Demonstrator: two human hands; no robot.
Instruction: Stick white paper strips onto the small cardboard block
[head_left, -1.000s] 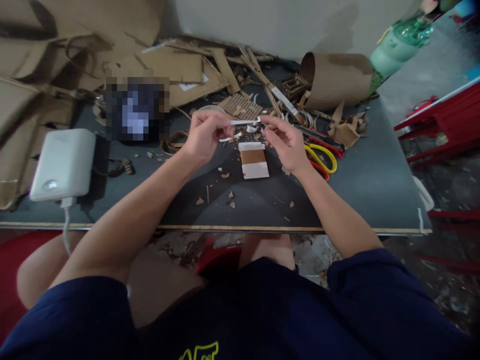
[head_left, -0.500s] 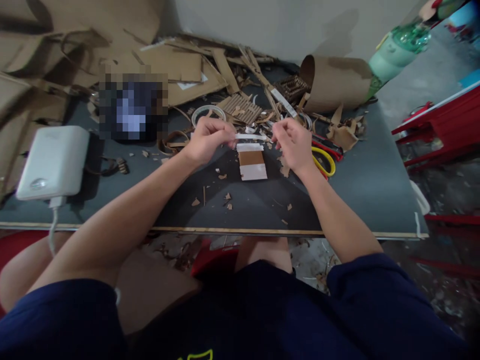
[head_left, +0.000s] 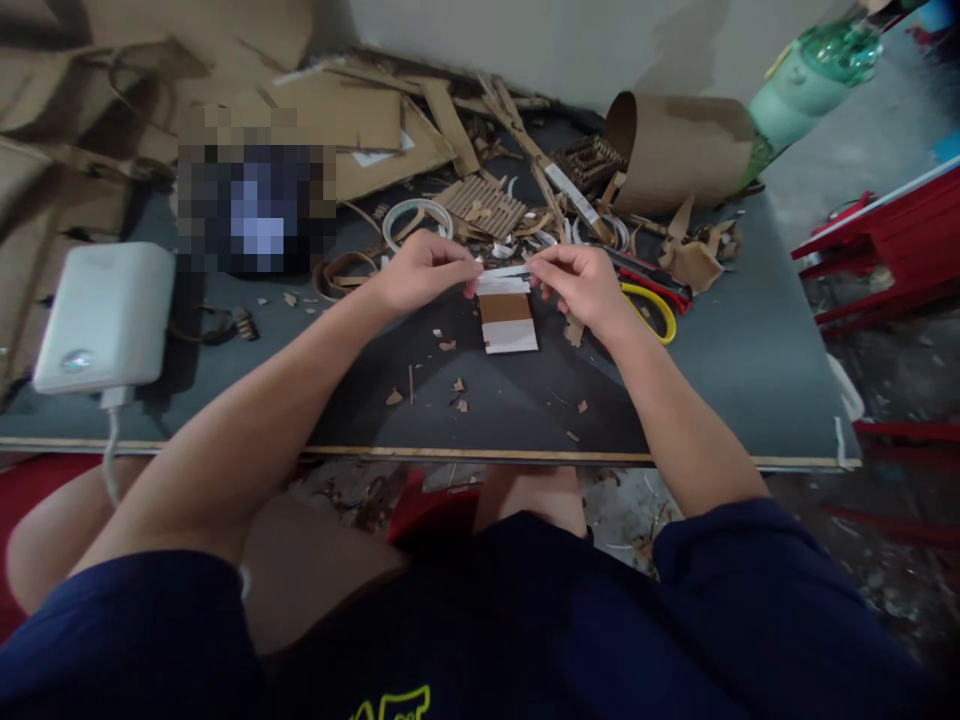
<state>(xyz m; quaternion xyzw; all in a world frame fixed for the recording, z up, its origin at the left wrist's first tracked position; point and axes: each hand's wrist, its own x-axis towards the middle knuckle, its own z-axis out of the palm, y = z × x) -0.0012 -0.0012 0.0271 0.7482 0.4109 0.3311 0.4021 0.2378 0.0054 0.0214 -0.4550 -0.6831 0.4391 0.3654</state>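
A narrow white strip (head_left: 505, 271) is stretched between my two hands, just above the far edge of a small cardboard piece. My left hand (head_left: 433, 272) pinches the strip's left end between thumb and fingers. At the other end, my right hand (head_left: 576, 280) pinches it the same way. The cardboard piece (head_left: 505, 308) lies on the dark tabletop, brown across its middle with white bands at its near and far ends. Whether the strip touches it, I cannot tell.
Behind my hands lie a tape roll (head_left: 418, 222), a ridged cardboard piece (head_left: 484, 205) and many scraps. Yellow-handled scissors (head_left: 654, 312) lie by my right wrist. A cardboard tube (head_left: 682, 150) is at the back right, a white power bank (head_left: 106, 315) with a cable at the left.
My right hand has moved left, closer to my left hand, and now grips the strip's right end. The strip has come down nearer the cardboard's far edge. The view has shifted slightly.
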